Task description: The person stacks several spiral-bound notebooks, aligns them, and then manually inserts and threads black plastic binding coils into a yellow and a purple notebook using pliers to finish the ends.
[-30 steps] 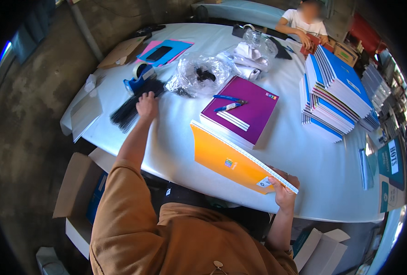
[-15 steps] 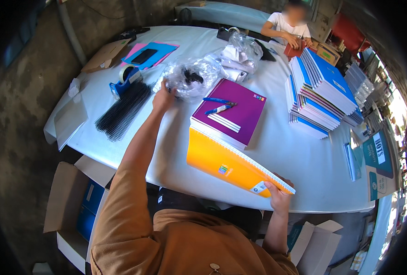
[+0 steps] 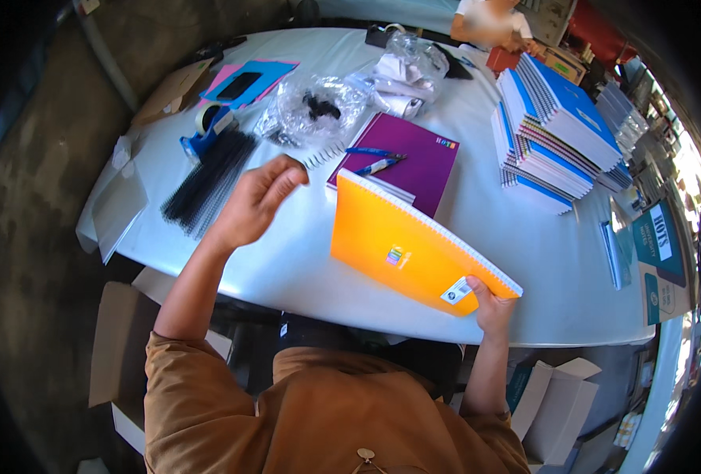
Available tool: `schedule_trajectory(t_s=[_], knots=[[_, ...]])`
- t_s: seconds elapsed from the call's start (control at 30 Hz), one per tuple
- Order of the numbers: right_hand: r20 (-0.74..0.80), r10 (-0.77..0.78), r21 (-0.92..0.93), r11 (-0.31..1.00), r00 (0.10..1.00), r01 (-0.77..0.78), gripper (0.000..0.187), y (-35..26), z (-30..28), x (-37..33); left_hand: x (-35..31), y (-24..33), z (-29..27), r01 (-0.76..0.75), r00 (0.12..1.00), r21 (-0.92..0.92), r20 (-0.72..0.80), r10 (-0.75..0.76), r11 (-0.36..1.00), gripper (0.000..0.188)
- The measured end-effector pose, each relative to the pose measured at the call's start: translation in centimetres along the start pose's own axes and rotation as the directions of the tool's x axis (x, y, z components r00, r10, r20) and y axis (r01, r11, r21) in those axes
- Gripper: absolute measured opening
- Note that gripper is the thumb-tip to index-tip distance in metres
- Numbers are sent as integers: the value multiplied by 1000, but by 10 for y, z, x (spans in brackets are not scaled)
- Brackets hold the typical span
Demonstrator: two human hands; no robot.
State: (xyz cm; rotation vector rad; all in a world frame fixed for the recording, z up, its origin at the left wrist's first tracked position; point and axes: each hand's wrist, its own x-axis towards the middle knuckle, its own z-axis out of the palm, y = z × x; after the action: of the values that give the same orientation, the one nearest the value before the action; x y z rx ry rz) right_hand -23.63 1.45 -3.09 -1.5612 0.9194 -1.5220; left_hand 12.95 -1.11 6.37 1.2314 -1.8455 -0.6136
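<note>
My right hand (image 3: 493,306) grips an orange notebook (image 3: 398,241) by its lower right corner and holds it tilted at the table's near edge. A row of holes runs along its upper edge. My left hand (image 3: 265,201) is closed on one end of a dark spiral binding coil (image 3: 324,157), whose loops stick out to the right, apart from the orange notebook. Behind the orange notebook lies a purple notebook (image 3: 425,174), partly covered by it, with blue pens (image 3: 376,167) on top. A bundle of black coils (image 3: 208,182) rests left of my left hand.
Clear plastic wrap (image 3: 315,110) and a blue tape dispenser (image 3: 208,134) lie beyond my left hand. Stacked blue spiral notebooks (image 3: 552,134) stand at the right. A person (image 3: 493,28) sits across the table. An open carton (image 3: 556,411) stands below the table's right side.
My left hand has come back from the plastic wrap toward me, now with a coil in it. My right hand has raised the orange notebook slightly, and it covers more of the purple one.
</note>
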Motion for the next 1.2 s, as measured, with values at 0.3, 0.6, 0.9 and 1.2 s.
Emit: schedule_trajectory(t_s=[0.3, 0.6, 0.9, 1.2], knots=[[33, -1, 6, 1000, 999, 1, 26, -2, 3, 0, -11, -1, 6, 93, 989, -86, 126, -82, 992, 38], [75, 1, -71, 997, 997, 4, 24, -8, 1, -2, 5, 2, 14, 308, 949, -163, 122, -290, 937, 45], [301, -293, -56, 945, 908, 323, 23, -3, -2, 9, 23, 11, -21, 115, 974, -87, 205, -95, 990, 23], [119, -46, 14, 999, 992, 45, 23, -3, -2, 1, 29, 43, -14, -237, 894, 342, 443, 66, 909, 46]])
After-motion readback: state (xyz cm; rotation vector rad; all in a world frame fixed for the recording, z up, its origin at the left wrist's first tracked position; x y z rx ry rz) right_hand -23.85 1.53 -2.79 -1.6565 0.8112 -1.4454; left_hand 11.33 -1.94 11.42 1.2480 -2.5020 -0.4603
